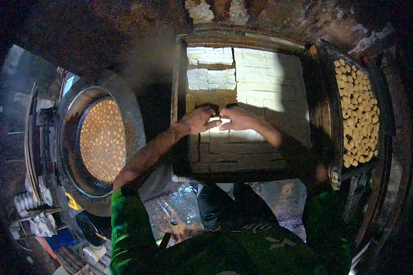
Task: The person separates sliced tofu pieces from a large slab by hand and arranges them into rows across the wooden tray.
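White blocks that look like tofu are laid out in rows in a shallow wooden tray in front of me. My left hand and my right hand meet near the tray's middle, thumbs and fingertips bent inward. Between them they grip a few of the white blocks, brightly lit; the fingers partly hide these. Just beyond the hands, a strip of brown tray bottom shows at the left. Two separate short rows of blocks lie farther back on that side.
On the left stands a big round pan with many small golden pieces in bubbling liquid. A bin at the right holds a heap of golden-brown pieces. Below the pan are a yellow object and assorted clutter. Much of the surroundings is dark.
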`<state>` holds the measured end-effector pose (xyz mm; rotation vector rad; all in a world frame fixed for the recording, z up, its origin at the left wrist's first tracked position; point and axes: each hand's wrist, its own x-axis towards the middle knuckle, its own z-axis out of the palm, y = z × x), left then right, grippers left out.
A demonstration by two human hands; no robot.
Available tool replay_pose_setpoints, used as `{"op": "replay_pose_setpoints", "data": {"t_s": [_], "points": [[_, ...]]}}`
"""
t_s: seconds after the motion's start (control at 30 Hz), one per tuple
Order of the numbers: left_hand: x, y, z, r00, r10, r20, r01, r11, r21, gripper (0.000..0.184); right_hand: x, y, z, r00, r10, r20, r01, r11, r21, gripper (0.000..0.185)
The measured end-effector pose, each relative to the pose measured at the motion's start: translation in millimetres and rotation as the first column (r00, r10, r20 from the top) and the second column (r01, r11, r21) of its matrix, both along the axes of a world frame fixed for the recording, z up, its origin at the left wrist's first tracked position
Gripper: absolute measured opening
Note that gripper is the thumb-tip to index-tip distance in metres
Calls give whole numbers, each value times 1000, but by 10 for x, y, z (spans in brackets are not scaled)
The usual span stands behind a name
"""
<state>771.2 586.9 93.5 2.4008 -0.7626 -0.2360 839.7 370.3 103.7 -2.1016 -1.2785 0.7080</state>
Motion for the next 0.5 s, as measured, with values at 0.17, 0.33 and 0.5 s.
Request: {"op": "replay_pose_setpoints", "data": {"t_s": [0.17,0.33,0.5], "points": [[-289,-129,414,978,207,31,-209,948,240,50,-112,-28,-98,999,-37,-26,38,999,8,60],[-426,-187,233,823,-12,568,-158,955,250,46,-340,-137,187,836,-46,546,-66,981,183,50],[-178,-141,422,957,282,66,-282,959,-14,45,-125,-27,119,967,-241,-80,250,960,127,50]]}}
